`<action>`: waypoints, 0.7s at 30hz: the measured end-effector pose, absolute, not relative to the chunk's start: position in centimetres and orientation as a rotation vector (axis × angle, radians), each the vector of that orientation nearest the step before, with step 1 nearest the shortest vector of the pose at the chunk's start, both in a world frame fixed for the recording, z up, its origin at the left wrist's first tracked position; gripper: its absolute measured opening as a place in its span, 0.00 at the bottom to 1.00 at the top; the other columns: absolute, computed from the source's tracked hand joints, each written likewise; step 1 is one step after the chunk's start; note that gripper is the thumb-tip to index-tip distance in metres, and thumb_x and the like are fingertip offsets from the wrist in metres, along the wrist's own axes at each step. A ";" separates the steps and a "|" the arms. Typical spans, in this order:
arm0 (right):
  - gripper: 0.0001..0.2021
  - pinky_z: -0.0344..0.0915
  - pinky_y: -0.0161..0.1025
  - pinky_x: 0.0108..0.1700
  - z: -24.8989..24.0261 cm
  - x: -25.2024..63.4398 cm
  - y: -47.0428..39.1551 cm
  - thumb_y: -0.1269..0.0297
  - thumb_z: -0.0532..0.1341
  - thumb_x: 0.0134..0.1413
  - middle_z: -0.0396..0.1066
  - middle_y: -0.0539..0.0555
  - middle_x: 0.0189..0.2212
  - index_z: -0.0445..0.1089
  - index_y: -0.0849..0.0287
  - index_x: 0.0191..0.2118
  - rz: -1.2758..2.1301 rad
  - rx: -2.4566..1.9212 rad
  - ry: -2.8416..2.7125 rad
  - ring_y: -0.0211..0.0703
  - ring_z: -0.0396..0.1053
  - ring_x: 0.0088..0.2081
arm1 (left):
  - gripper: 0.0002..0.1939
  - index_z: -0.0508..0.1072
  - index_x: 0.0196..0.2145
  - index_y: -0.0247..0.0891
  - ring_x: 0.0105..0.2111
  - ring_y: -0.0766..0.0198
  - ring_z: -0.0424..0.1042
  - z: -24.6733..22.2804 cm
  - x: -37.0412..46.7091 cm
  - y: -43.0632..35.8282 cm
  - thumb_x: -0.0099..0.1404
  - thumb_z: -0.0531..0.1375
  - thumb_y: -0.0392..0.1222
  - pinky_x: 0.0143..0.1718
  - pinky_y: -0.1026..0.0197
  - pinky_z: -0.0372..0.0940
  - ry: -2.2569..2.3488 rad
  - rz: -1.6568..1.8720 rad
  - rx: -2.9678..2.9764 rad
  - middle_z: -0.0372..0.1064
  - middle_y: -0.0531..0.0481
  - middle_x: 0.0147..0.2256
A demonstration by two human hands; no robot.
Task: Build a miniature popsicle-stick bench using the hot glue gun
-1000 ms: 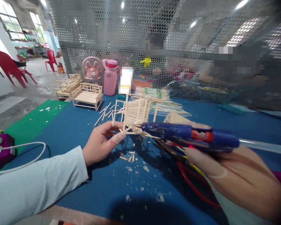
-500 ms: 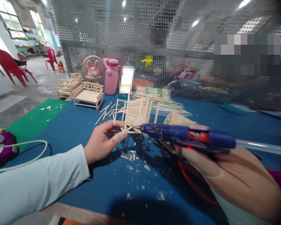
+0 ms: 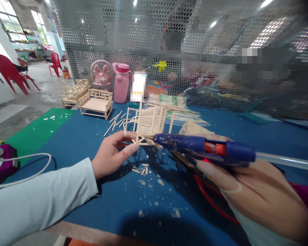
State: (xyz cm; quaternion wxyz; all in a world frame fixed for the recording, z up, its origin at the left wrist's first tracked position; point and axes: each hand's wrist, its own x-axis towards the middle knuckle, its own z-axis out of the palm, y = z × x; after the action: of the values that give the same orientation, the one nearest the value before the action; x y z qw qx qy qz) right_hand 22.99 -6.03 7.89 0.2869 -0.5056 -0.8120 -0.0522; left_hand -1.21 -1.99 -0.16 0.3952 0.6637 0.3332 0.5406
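My left hand (image 3: 115, 153) pinches the lower corner of a small furniture model made of thin wooden sticks (image 3: 151, 121), which is tilted up off the table. Its slatted panel faces me. In my right hand (image 3: 261, 194) is a blue hot glue gun (image 3: 187, 145), with a clear glue stick (image 3: 287, 160) coming out of its back end. The gun's tip is at the model's lower joint, close to my left thumb; whether it touches the wood I cannot tell. A red light glows by my right thumb.
Stick-built miniature benches (image 3: 96, 102) stand at the back left, beside a pink bottle (image 3: 121, 83). Loose sticks (image 3: 114, 123) and bundled sticks (image 3: 166, 100) lie behind the model. Red-handled pliers (image 3: 205, 194) rest under the gun. A perforated metal screen (image 3: 97, 37) borders the table's back.
The glue gun and my right hand have shifted very slightly left. My left hand and the stick model hold nearly the same place.
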 end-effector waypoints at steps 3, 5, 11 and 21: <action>0.17 0.73 0.45 0.47 7.9 23.5 -5.9 0.51 0.52 0.58 0.76 0.46 0.45 0.72 0.45 0.47 -0.134 -1.204 -2.236 0.48 0.75 0.42 | 0.13 0.72 0.39 0.33 0.37 0.61 0.73 -0.1 -1.2 -2.0 0.62 0.60 0.46 0.40 0.60 0.69 0.857 1.365 1.690 0.73 0.42 0.40; 0.16 0.72 0.46 0.48 8.0 23.6 -5.8 0.53 0.53 0.58 0.76 0.47 0.46 0.72 0.46 0.48 -0.133 -1.194 -2.236 0.48 0.75 0.42 | 0.13 0.72 0.39 0.33 0.38 0.61 0.73 -0.1 -1.2 -2.0 0.62 0.60 0.46 0.41 0.59 0.69 0.864 1.358 1.694 0.73 0.41 0.40; 0.14 0.72 0.47 0.48 8.2 22.5 -5.8 0.54 0.55 0.55 0.76 0.47 0.44 0.74 0.45 0.44 0.031 -1.190 -2.213 0.51 0.74 0.44 | 0.13 0.72 0.40 0.34 0.38 0.61 0.73 -0.3 -1.3 -2.0 0.62 0.60 0.46 0.41 0.60 0.69 0.853 1.361 1.697 0.74 0.42 0.40; 0.15 0.68 0.53 0.53 7.7 24.0 -5.9 0.51 0.55 0.55 0.75 0.47 0.46 0.72 0.41 0.47 0.063 -1.271 -2.140 0.54 0.72 0.49 | 0.14 0.71 0.40 0.33 0.38 0.61 0.73 -0.3 -1.3 -2.0 0.61 0.61 0.47 0.41 0.60 0.69 0.871 1.359 1.684 0.73 0.41 0.40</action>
State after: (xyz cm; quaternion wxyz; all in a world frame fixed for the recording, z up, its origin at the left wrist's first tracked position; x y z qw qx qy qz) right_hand 23.97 -5.86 7.73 0.3201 -0.4836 -0.8143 0.0241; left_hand -1.25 -2.00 -0.27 0.3934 0.6637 0.3433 0.5356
